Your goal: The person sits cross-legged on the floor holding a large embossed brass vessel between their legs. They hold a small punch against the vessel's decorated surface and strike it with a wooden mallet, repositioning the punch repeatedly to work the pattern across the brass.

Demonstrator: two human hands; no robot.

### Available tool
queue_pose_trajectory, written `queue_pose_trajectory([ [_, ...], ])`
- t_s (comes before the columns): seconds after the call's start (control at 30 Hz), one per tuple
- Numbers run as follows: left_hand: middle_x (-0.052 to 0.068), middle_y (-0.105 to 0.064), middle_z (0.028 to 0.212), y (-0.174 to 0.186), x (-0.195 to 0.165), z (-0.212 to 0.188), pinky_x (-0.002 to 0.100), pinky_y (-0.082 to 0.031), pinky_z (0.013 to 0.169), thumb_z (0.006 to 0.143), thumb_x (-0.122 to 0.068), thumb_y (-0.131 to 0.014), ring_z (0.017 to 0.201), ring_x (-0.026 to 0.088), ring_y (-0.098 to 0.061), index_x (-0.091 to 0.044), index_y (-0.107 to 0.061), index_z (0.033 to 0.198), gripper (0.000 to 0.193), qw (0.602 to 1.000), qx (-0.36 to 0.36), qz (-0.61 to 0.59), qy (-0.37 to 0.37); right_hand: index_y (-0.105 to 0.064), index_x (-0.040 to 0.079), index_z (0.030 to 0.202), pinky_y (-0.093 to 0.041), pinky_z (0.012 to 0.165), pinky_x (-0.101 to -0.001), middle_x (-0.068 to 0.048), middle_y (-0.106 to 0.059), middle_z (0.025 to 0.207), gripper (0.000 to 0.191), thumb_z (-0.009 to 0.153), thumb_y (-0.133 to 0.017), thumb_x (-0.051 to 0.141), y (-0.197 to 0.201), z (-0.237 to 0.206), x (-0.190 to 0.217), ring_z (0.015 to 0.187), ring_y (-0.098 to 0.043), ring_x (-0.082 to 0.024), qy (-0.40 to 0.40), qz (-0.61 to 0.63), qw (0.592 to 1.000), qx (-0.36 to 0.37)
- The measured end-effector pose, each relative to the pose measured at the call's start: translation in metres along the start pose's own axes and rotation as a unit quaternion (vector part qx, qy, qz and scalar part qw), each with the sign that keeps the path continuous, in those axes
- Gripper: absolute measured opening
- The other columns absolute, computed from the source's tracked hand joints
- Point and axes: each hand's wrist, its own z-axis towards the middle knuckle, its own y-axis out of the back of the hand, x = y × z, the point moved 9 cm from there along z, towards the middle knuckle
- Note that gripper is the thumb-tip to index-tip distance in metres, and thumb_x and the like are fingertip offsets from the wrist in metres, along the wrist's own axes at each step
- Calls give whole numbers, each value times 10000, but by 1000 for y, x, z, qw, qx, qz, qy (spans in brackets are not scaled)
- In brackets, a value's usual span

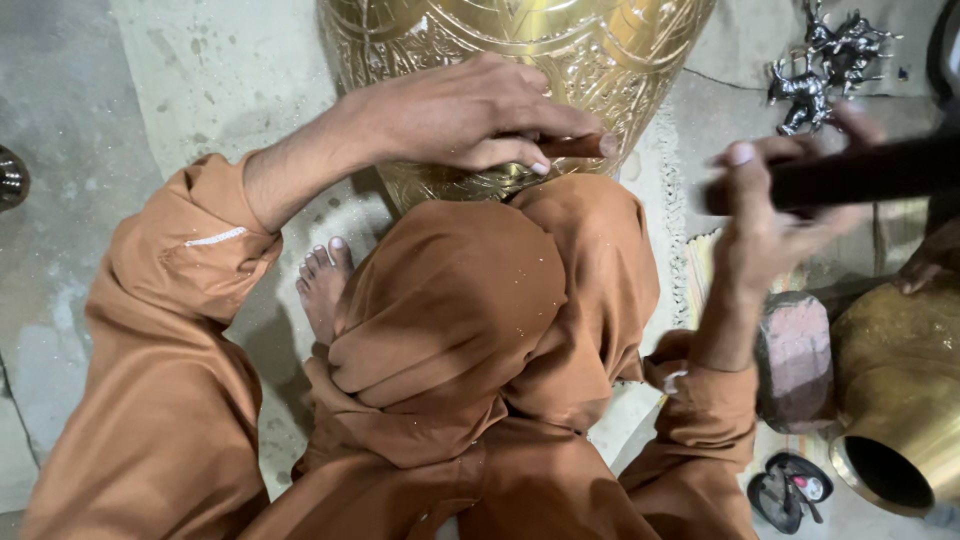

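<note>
A large engraved brass vase [520, 60] lies against my raised knee. My left hand [470, 115] rests on its lower body and pinches a short brown punch tool [575, 146] with its tip on the metal. My right hand [765, 205] is lifted to the right of the vase and grips the dark wooden handle [860, 172] of a striking tool, blurred; its head is out of frame. My knee in orange cloth [470, 300] hides the vase's underside.
A second brass vessel [900, 400] lies at the lower right with its open mouth showing. A brick [795, 360] sits beside it. Small dark metal figurines [825, 65] lie at the top right. A pair of sandals [790, 490] is near the bottom. My bare foot [322, 285] rests on the concrete floor.
</note>
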Motion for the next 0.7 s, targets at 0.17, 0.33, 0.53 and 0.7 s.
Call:
queue_pose_trajectory([
  [0.17,87,-667,908,-2,4,-4,444,-490,841,995,-258,-739,852,250,-598,-125,-584,1491,536,1000,-8,-12,-9,-448,65,1503,-602,776,-426,-127,-700,971,531,1069,-721,-72,27,-9,-12,806,-705,-219,-68,-17,992,-107],
  [0.33,88,-706,1134,-2,-1,-7,353,-569,983,1155,-278,-656,998,173,-684,-161,-563,1359,253,991,-41,-98,-78,-575,104,1443,-493,619,-318,-127,-648,921,536,966,-766,-47,-15,-10,-8,682,-612,-175,30,-313,940,129],
  [0.53,106,-615,783,-12,12,-11,406,-495,694,1002,-376,-675,688,229,-531,-66,-589,1484,580,998,-21,61,21,-487,151,1476,-592,731,-311,-97,-735,909,499,1090,-767,2,-29,-7,-13,755,-714,-163,-113,57,990,56],
  [0.7,87,-637,824,-13,15,-12,436,-516,750,980,-376,-679,699,211,-523,-114,-590,1490,580,998,-18,24,52,-482,50,1344,-539,587,-318,-84,-684,806,488,938,-744,-18,-19,1,-4,643,-667,-176,-155,-13,988,15],
])
